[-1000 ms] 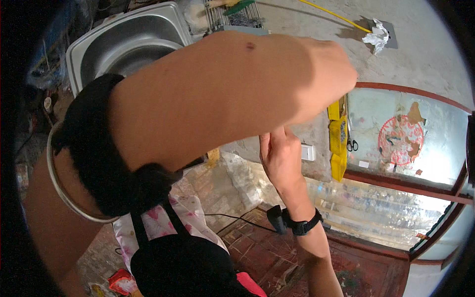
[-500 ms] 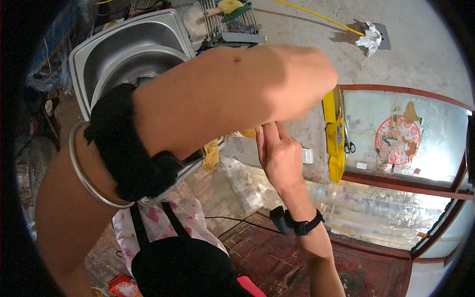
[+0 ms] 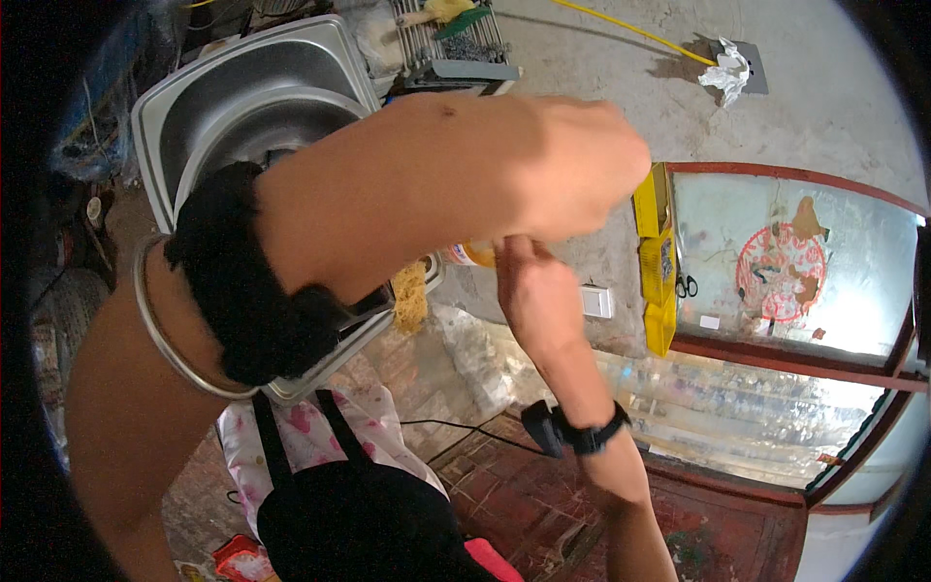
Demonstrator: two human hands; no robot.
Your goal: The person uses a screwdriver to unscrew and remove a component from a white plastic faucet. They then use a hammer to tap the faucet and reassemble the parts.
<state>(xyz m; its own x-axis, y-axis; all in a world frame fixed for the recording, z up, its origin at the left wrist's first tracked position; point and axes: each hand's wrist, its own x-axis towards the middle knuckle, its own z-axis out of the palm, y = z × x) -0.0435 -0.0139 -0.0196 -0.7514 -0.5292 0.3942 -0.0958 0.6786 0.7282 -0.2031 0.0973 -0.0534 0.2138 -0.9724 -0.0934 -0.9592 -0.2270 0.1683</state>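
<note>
My left arm reaches across from the lower left, with a silver bangle and a black fuzzy band. My left hand (image 3: 596, 160) is at its far end, back upward; its fingers are hidden beneath it. Just below, my right hand (image 3: 543, 296) has its fingers pressed together, tips against the underside of the left hand. A dark watch (image 3: 590, 434) is on that wrist. Left of the right fingertips, partly covered by the left forearm, shows a yellowish container (image 3: 472, 253) with a coloured label. Whether the fingers grip it cannot be told.
A steel sink (image 3: 155, 116) with a metal basin (image 3: 218, 126) stands upper left. A yellow sponge (image 3: 410, 296) lies by its edge. A rack (image 3: 461, 70) is at the back. Yellow holders (image 3: 657, 262) and scissors (image 3: 687, 285) hang beside a framed window (image 3: 713, 223).
Both hands have shifted slightly left, staying close together. My right hand has turned a little, and more of the yellowish container shows beside its fingertips.
</note>
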